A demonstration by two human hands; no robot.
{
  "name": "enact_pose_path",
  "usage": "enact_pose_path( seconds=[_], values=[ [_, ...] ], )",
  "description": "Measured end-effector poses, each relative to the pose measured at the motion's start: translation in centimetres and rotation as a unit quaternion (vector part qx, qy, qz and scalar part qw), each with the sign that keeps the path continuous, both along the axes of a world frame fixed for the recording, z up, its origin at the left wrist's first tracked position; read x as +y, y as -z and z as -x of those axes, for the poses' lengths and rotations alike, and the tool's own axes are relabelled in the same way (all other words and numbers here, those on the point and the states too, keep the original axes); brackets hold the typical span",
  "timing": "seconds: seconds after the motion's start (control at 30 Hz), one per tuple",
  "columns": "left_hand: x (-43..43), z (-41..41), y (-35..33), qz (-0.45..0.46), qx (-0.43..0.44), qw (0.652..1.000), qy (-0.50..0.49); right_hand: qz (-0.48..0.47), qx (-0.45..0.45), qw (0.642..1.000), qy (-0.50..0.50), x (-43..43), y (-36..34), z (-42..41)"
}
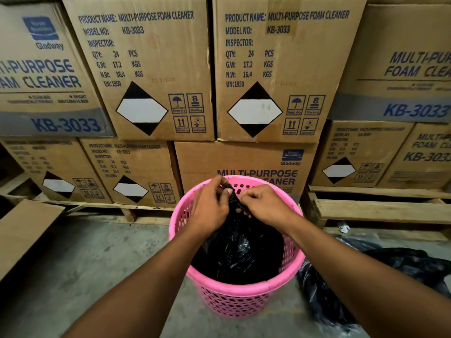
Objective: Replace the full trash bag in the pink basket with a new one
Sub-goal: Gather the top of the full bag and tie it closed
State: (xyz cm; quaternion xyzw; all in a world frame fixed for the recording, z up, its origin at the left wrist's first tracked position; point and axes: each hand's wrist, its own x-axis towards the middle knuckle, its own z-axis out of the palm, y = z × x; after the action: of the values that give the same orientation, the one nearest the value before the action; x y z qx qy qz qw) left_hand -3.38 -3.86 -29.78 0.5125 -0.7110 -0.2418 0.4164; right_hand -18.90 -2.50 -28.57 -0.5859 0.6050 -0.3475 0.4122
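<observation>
A round pink basket with perforated walls stands on the concrete floor, low in the middle of the view. A black trash bag fills it, its top gathered into a bunch above the rim. My left hand and my right hand both pinch that gathered top, close together over the far side of the basket. A second black bag lies crumpled on the floor to the right of the basket.
Stacked cardboard boxes marked foam cleaner form a wall just behind the basket, resting on wooden pallets. A loose cardboard sheet leans at the left. Bare concrete floor lies left of the basket.
</observation>
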Motion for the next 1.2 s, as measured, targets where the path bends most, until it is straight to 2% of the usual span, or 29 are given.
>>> enact_pose_path(
  seconds=[0.07,0.13,0.23,0.33,0.43,0.53,0.67,0.73,0.8,0.9,1.0,1.07,1.2],
  values=[
    [-0.4,-0.1,0.1,-0.019,0.024,0.999,-0.010,-0.009,0.051,0.995,-0.082,0.5,-0.8,0.6],
    [-0.5,0.1,0.1,-0.059,0.062,0.996,-0.016,0.017,0.105,0.987,-0.118,0.8,-1.1,0.7],
    [-0.6,0.4,-0.2,-0.157,0.170,0.973,-0.009,0.133,0.179,0.974,-0.048,0.6,-0.4,0.3],
    [-0.6,-0.1,-0.3,-0.222,0.207,0.953,-0.012,0.244,0.162,0.956,-0.007,0.6,0.0,0.2],
    [-0.7,-0.3,-0.3,-0.232,0.209,0.950,-0.027,0.286,0.128,0.949,-0.021,0.5,0.1,0.0],
    [-1.4,-1.1,-0.2,-0.214,0.152,0.961,-0.084,0.227,0.132,0.965,0.018,0.2,0.5,1.0],
    [-1.4,-3.6,0.4,-0.151,-0.093,0.961,-0.212,0.082,0.117,0.990,0.017,0.3,1.8,4.1],
    [-1.1,-3.8,0.5,-0.140,-0.131,0.962,-0.196,0.077,0.131,0.988,0.023,0.2,2.1,4.5],
    [-0.9,-3.7,0.2,-0.144,-0.083,0.974,-0.157,0.105,0.153,0.983,0.011,0.1,2.0,4.0],
    [-0.6,-3.7,-0.2,-0.117,-0.008,0.986,-0.118,0.099,0.158,0.979,-0.077,0.2,1.7,2.3],
    [-0.3,-4.1,-0.6,-0.102,0.000,0.988,-0.118,0.107,0.266,0.945,-0.157,0.4,2.2,0.4],
    [-0.2,-4.4,-0.5,-0.104,-0.002,0.988,-0.114,0.132,0.322,0.927,-0.144,0.2,2.3,-0.8],
    [0.0,-5.4,-0.1,-0.123,0.003,0.988,-0.097,0.135,0.310,0.936,-0.094,-0.6,2.9,-1.5]
  ],
)
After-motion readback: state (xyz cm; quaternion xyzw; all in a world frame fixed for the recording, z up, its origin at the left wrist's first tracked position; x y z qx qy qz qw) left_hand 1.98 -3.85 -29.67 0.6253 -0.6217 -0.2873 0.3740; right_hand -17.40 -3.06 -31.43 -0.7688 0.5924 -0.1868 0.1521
